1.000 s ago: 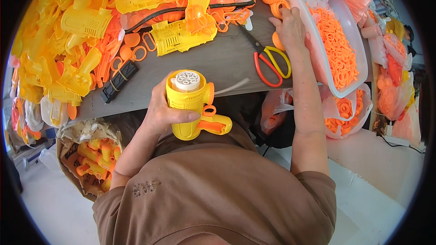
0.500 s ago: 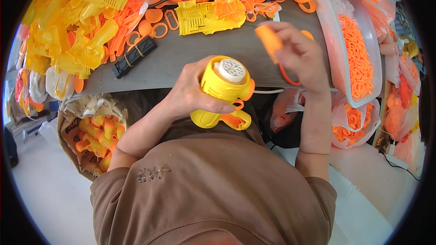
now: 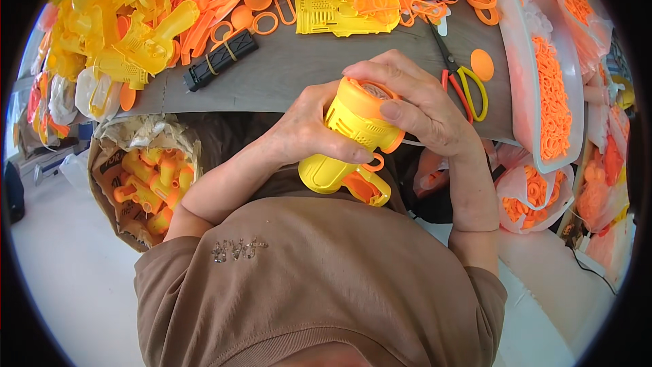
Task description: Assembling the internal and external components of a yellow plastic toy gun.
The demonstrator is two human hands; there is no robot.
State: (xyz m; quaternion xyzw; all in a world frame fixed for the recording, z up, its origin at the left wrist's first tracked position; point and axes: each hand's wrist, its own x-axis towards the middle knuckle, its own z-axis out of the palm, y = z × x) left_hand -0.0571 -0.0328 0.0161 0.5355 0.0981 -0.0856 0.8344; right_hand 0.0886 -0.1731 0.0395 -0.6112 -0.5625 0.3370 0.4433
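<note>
the yellow toy body (image 3: 343, 156) looks like smooth, slightly glossy moulded plastic (its orange ring too); the table (image 3: 299, 75) seems matt grey laminate, the sack (image 3: 112, 163) crumpled brown paper.

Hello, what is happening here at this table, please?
A person holds a yellow toy over the lap with both hands. The left hand grips its body; the right hand presses an orange ring on its top. On the grey table lie scissors and many yellow and orange parts. A box of finished toys stands at the left.
</note>
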